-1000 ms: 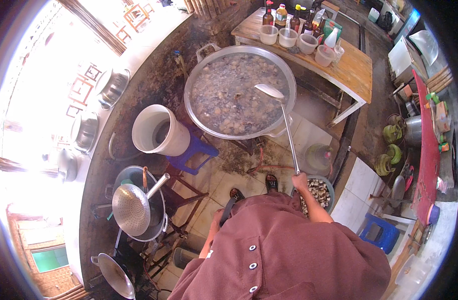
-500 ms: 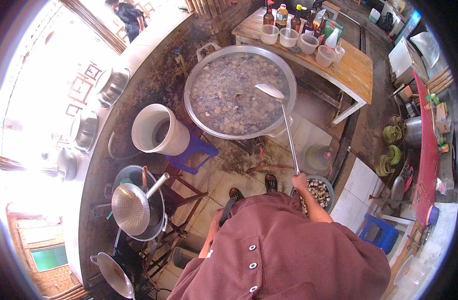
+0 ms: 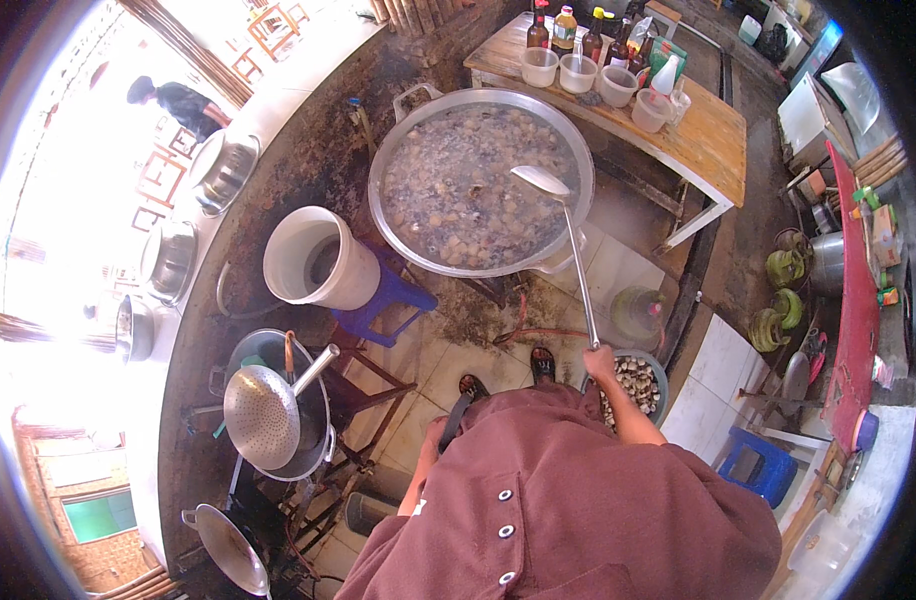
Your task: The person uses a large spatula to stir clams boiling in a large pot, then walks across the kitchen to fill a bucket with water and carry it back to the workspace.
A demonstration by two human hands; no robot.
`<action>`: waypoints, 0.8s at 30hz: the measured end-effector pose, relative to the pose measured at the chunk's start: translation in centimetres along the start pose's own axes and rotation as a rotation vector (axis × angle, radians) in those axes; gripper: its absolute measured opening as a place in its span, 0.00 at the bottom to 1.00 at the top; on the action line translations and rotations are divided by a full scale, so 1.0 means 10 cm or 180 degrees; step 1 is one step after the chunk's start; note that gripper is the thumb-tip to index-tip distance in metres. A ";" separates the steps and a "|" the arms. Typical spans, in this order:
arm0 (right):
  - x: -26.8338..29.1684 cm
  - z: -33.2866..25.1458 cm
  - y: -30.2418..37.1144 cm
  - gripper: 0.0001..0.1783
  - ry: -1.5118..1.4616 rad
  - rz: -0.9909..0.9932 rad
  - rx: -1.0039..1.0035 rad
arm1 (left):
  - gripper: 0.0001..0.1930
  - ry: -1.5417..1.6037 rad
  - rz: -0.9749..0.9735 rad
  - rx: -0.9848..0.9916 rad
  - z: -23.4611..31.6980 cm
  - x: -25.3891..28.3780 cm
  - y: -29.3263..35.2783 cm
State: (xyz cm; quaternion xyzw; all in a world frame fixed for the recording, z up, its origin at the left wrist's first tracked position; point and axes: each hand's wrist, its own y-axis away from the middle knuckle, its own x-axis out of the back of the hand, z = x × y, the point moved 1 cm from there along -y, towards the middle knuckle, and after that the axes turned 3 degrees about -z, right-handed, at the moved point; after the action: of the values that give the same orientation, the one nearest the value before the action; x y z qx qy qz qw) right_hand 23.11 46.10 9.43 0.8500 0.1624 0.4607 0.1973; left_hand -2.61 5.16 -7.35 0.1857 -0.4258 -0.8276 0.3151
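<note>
My right hand (image 3: 600, 362) is closed around the end of a long metal ladle (image 3: 584, 270). Its pale oval head rests over the right side of a wide metal pot (image 3: 380, 205), which is full of cloudy, foamy liquid with many pale lumps. Below that hand, partly hidden by my forearm, a grey-green basin (image 3: 662, 385) holds small pale and dark pieces. My left hand (image 3: 436, 432) hangs low beside my brown garment, next to a black strap-like thing (image 3: 458, 418); its fingers are too hidden to read.
A white bucket (image 3: 358, 275) stands on a blue stool (image 3: 408, 312) left of the pot. Nearer, a perforated strainer (image 3: 261, 415) lies across another pot. Bottles and tubs crowd a wooden table (image 3: 713, 130). Green gas cylinders (image 3: 768, 325) stand right. A person (image 3: 183, 105) is beyond the counter.
The person beyond the counter has moved left and bends forward. The nearest vessel on the counter looked domed before and now shows an open rim. My hands and the ladle have barely moved.
</note>
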 end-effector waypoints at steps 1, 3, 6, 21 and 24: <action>0.00 0.00 0.00 0.22 0.0011 0.0007 0.0013 | 0.15 -0.0164 0.0026 -0.0083 0.00 0.01 -0.01; -0.01 0.00 -0.01 0.22 0.0005 0.0003 0.0010 | 0.15 -0.0297 0.0068 -0.0117 0.00 0.02 -0.02; -0.01 0.00 -0.01 0.22 -0.0016 -0.0010 -0.0005 | 0.15 -0.0279 0.0119 -0.0025 0.01 0.03 -0.02; -0.07 0.09 -0.09 0.21 0.0013 -0.0022 0.0033 | 0.15 -0.0329 0.0265 0.0189 0.03 0.02 -0.06; -0.07 0.10 -0.10 0.21 -0.0025 -0.0030 0.0027 | 0.15 -0.0341 0.0149 0.0225 0.05 0.00 -0.06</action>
State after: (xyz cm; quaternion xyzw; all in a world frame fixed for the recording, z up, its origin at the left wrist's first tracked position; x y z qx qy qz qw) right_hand 23.48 46.46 7.92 0.8519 0.1675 0.4557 0.1965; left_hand -3.12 5.66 -7.58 0.1421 -0.4752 -0.8133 0.3043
